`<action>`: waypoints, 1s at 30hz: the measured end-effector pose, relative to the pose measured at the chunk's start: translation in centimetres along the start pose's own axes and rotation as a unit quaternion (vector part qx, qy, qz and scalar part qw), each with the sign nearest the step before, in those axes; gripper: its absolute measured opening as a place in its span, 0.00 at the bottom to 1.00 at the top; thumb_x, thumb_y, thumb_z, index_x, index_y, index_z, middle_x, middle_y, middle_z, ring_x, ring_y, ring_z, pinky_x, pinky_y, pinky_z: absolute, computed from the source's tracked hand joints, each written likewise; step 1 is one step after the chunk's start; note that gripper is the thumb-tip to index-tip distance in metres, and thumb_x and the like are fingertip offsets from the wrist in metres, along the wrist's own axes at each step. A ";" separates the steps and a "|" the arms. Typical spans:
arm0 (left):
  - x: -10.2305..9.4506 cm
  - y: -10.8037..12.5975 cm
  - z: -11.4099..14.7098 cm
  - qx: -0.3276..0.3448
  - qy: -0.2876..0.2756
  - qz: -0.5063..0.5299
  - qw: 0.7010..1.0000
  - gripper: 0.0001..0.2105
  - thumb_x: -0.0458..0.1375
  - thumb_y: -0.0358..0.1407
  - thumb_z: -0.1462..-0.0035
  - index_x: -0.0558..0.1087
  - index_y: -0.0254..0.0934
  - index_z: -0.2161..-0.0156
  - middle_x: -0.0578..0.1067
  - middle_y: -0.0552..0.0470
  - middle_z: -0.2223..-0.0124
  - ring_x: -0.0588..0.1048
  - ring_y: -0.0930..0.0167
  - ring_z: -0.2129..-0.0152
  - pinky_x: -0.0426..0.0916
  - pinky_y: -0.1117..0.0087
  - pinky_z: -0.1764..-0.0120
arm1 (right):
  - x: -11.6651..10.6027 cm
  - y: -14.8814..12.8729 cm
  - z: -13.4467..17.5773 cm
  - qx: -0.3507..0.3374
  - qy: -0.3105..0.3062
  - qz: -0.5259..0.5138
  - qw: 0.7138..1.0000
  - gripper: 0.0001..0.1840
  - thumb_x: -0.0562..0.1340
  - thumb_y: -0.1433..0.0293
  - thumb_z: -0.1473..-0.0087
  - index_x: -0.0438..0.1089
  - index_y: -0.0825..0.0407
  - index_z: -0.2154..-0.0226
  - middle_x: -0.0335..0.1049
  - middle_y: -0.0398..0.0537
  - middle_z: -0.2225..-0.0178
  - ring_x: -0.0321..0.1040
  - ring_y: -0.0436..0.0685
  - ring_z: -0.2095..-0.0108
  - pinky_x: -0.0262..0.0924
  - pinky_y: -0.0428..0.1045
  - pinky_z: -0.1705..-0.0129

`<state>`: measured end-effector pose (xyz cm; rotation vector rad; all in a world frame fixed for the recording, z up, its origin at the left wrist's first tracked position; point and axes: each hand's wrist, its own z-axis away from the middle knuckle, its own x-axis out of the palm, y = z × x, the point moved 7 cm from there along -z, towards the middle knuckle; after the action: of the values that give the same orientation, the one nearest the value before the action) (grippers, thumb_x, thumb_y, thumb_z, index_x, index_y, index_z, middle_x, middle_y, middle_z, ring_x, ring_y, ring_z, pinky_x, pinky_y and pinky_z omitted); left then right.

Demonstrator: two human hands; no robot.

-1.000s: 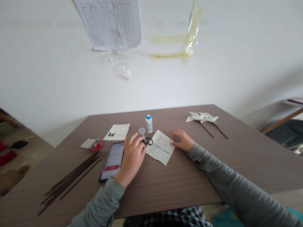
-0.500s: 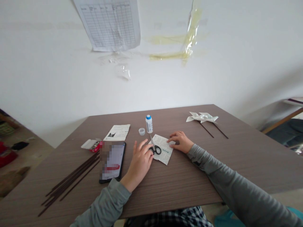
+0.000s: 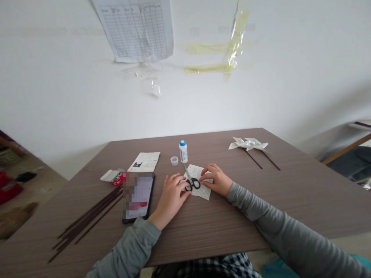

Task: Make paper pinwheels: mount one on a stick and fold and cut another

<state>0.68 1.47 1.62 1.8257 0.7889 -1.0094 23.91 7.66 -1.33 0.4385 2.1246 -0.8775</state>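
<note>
A pair of scissors (image 3: 188, 175) with black handles lies over a square of printed paper (image 3: 204, 192), its blades pointing away from me. My left hand (image 3: 173, 193) rests at the paper's left side, fingers apart and curved, with its tips by the left handle loop. From the other side, my right hand (image 3: 216, 179) reaches over the paper, and its thumb and fingertips close on the edge of the right loop. Just beyond the paper stands a white glue bottle (image 3: 183, 153) with a blue top, a clear cap (image 3: 174, 160) beside it.
Left of my hands lie a phone (image 3: 140, 199), a bundle of dark sticks (image 3: 89, 210), an open red-and-white box (image 3: 116, 177) and another printed sheet (image 3: 147, 160). Paper pinwheels (image 3: 249, 144) on sticks lie at the back right. A wall (image 3: 203, 108) rises behind the table (image 3: 290, 208).
My right hand has moved left across the paper to the scissors. The scissors have shifted slightly right and turned a little. My left hand has edged along with them.
</note>
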 end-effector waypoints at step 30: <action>-1.1 0.4 0.2 -0.045 -0.053 -0.061 0.996 0.14 0.70 0.31 0.20 0.94 0.48 0.39 0.93 0.43 0.28 0.81 0.43 0.19 0.59 0.17 0.13 | -3.6 -0.5 -0.3 0.183 -0.154 0.143 0.960 0.18 0.80 0.67 0.27 0.96 0.41 0.38 0.93 0.57 0.38 0.84 0.75 0.29 0.50 0.80 0.08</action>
<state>0.39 0.97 2.70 1.6493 0.8769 -1.1204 25.75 7.40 1.81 0.7272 1.5701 -1.0925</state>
